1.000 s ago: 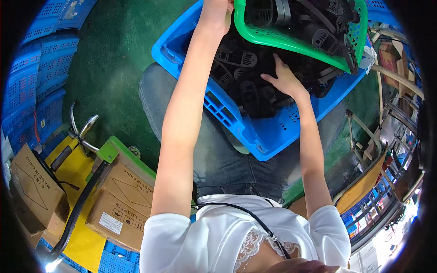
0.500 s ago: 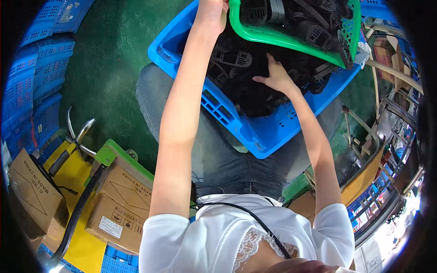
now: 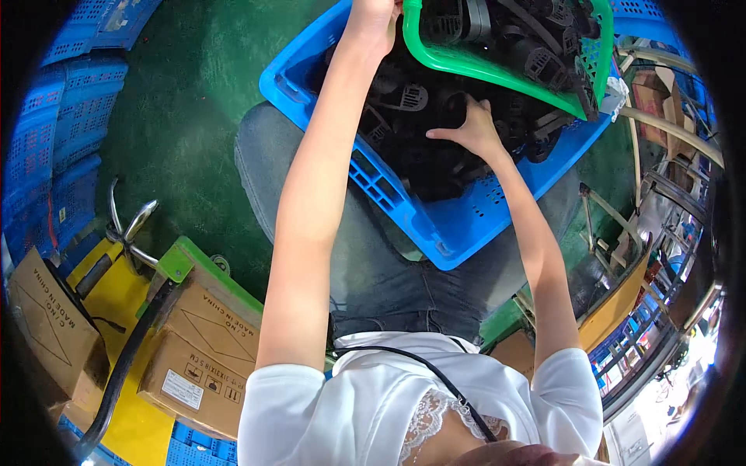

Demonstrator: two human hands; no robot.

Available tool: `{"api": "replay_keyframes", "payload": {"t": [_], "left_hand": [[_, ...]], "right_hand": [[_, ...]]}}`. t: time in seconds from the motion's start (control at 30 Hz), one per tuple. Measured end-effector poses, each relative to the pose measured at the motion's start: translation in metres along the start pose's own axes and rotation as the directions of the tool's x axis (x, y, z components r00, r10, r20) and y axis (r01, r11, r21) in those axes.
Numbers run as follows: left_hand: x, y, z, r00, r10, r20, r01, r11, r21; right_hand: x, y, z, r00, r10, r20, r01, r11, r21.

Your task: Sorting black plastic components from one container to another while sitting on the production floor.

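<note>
In the head view, your right hand [image 3: 475, 133] is inside the crate [image 3: 447, 242], thumb and fingers spread over the black parts [image 3: 431, 169]. Your left hand [image 3: 373, 23] meets the basket [image 3: 482, 72] over the crate's far side; its grip is cut off, so I cannot tell.

I wear a white top [image 3: 338, 415] with short, plain sleeves [image 3: 284, 392] and scalloped white lace [image 3: 422, 419] at the neckline. A thin black cord [image 3: 437, 373] hangs from my neck, above faded blue jeans [image 3: 381, 287] with belt loops.
</note>
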State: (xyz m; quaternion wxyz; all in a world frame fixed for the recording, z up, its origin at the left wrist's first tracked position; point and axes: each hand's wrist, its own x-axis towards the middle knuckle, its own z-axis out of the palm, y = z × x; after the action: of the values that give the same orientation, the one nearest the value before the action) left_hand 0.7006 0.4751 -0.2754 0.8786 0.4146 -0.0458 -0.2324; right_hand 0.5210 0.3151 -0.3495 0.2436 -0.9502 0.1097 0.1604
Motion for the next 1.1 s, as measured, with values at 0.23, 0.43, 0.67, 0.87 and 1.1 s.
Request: {"api": "replay_keyframes", "payload": {"t": [0.23,0.43,0.67,0.87,1.1], "left_hand": [[0.001,0.0,-0.002,1.0,-0.008,-0.025,0.008,1.0,0.027],[-0.001,0.003,0.003,0.997,-0.042,-0.057,0.043,0.999,0.016],[-0.001,0.002,-0.006,0.999,0.006,-0.031,-0.006,1.0,0.007],[0.001,0.002,0.002,1.0,-0.016,-0.006,0.016,1.0,0.01],[0.001,0.002,0.003,0.998,-0.064,-0.027,0.063,0.998,-0.019]], "right_hand": [[-0.005,-0.025,-0.02,0.971,-0.216,0.099,0.175,0.931,0.32],[-0.023,-0.033,-0.04,0.819,-0.336,0.466,-0.09,0.725,0.683],[-0.06,-0.063,-0.133,0.937,-0.333,0.104,0.209,0.774,0.598],[-0.038,-0.092,-0.179,0.87,-0.033,-0.492,0.308,0.815,0.491],[0.011,-0.101,-0.174,0.856,0.019,-0.517,0.049,0.992,0.117]]}}
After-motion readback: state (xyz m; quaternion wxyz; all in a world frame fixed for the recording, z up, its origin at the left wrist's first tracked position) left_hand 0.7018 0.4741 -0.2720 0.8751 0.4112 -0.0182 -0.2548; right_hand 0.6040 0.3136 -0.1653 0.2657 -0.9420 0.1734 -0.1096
